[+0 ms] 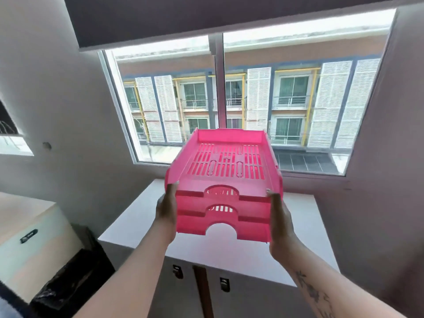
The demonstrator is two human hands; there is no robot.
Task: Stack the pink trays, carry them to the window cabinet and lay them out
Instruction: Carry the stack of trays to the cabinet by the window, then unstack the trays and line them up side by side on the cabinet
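Note:
A stack of three pink slotted trays [223, 182] hangs in the air in front of the window, held level above the white-topped window cabinet [142, 223]. My left hand [166, 210] presses flat against the stack's left side. On the opposite side my right hand [281, 223] clamps the right wall. The trays are nested one on another, each with an arched cut-out in its front edge. The stack does not touch the cabinet top.
The cabinet has two doors with dark handles [177, 271] below its top. A large window [229, 99] rises behind it. To the left stands a second cabinet [25, 226], with a black bin bag [68, 281] between the two. Walls close in on both sides.

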